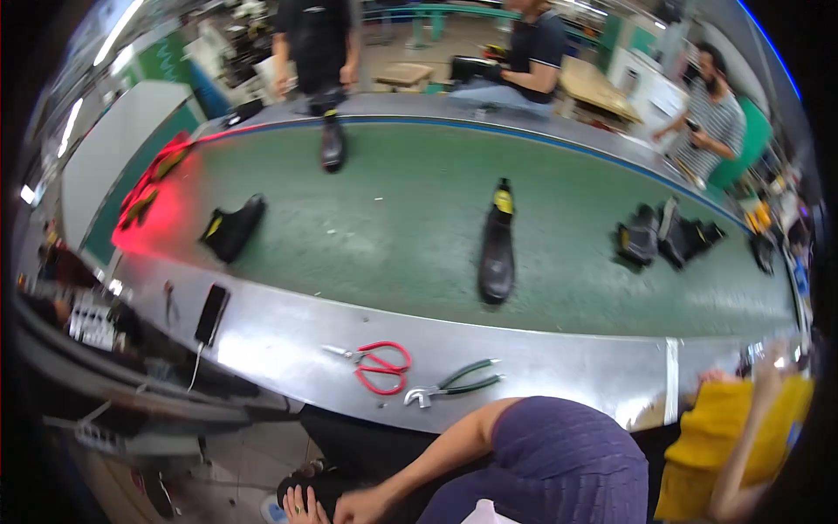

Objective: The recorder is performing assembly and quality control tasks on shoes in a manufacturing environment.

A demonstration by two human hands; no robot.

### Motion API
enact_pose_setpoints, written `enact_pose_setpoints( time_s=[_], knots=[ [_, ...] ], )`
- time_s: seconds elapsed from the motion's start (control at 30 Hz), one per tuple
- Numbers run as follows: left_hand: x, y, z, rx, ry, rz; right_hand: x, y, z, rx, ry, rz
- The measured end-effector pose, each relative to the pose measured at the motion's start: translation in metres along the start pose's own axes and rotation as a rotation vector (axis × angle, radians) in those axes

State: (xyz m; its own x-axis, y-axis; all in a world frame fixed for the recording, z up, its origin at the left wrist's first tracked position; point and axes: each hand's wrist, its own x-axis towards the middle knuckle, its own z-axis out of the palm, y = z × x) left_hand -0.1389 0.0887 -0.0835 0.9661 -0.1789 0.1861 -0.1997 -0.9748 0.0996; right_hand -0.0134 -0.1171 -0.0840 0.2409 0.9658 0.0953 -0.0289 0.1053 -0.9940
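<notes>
My left hand (303, 506), a ring on one finger, lies low in the picture against dark trousers, its fingers spread and nothing seen in them. Just right of it is my right hand (360, 506); its fingers are bent away and partly cut off by the lower edge. A purple sleeve (559, 437) covers my upper right arm. Both hands are below the metal table edge, apart from the tools. Nearest on that edge lie red-handled scissors (381, 368) and green-handled pliers (454, 382).
Behind the metal ledge (288, 323) runs a green conveyor belt (393, 236) carrying black boots, one (497, 253) in the middle. A phone (212, 314) with a cable lies left. Someone in yellow (733, 428) sits at right; people stand or sit across the belt.
</notes>
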Motion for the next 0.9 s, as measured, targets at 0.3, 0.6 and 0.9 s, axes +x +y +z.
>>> enact_pose_setpoints(
  time_s=[0.3,0.6,0.9],
  knots=[
    [0.014,-0.024,0.017,-0.209,-0.101,0.134,0.012,0.039,0.059,-0.631,0.540,0.427],
    [0.004,-0.036,0.032,-0.246,-0.019,0.097,-0.177,0.022,0.045,-1.382,0.734,0.632],
    [0.003,-0.028,0.029,-0.253,0.043,0.077,-0.529,-0.041,-0.090,-2.094,1.260,0.765]
  ],
)
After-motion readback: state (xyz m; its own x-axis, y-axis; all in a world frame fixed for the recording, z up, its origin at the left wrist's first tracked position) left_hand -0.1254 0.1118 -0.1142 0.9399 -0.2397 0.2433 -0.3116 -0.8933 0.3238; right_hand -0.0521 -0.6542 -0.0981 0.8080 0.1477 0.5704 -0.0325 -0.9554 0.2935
